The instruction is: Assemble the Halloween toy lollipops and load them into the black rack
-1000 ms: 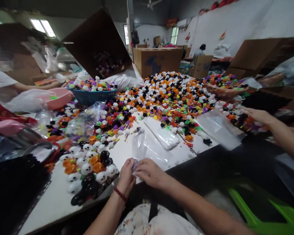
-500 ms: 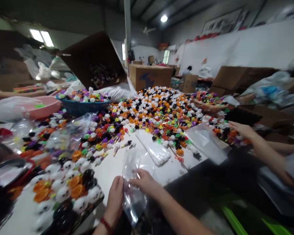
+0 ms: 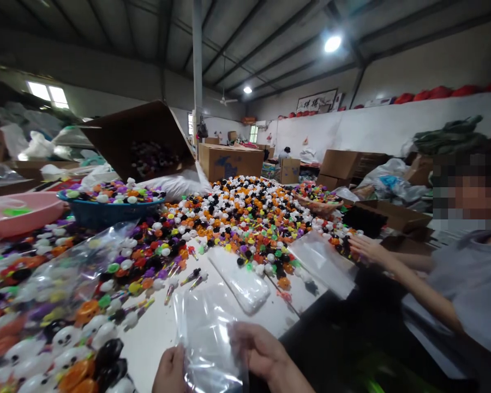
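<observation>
A clear plastic bag (image 3: 213,346) is spread flat in front of me over the near edge of the white table. My left hand (image 3: 169,371) pinches its left edge between thumb and fingers. On the opposite edge, my right hand (image 3: 259,352) is closed with curled fingers, their tips blurred by motion. The bag looks flat, with nothing visible inside. Just beyond it lies a stack of clear bags (image 3: 241,281). Skull and pumpkin-shaped pieces (image 3: 71,349) in white, orange and black sit to the left of my left hand.
A large heap of small colourful figures (image 3: 245,210) covers the table's far part. A blue basin (image 3: 110,213) and a pink basin (image 3: 33,213) stand left. Another plastic packet (image 3: 323,262) lies right, near a co-worker's hand (image 3: 370,251). A tilted cardboard box (image 3: 147,125) stands behind.
The view has tilted up and shifted right. The bag, bunched between my hands before, is now flatter and wider, with my hands farther apart at its sides.
</observation>
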